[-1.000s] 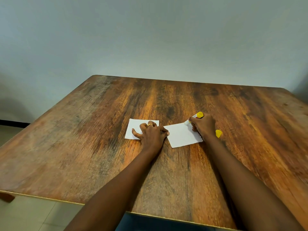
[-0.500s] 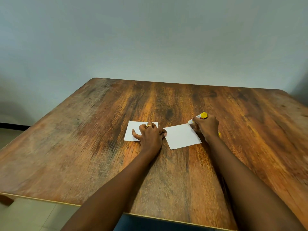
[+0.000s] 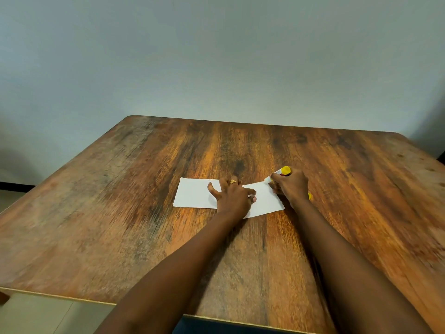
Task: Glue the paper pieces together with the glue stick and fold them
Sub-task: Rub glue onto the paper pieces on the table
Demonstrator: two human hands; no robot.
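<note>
Two white paper pieces lie side by side on the wooden table [image 3: 144,237]. The left paper [image 3: 192,194] lies flat. The right paper [image 3: 266,201] is turned at an angle. My left hand [image 3: 232,196], with a ring on it, presses down with spread fingers where the two papers meet. My right hand [image 3: 290,185] grips a glue stick [image 3: 280,172] with a yellow end, and its white tip touches the far corner of the right paper. A small yellow cap [image 3: 310,195] peeks out from behind my right wrist.
A plain grey wall rises behind the table's far edge. The near table edge runs along the bottom of the view, with pale floor below at the left.
My left hand has slid to the right onto the edge of the right paper. The glue stick has stayed at the paper's far corner. The camera has tilted slightly.
</note>
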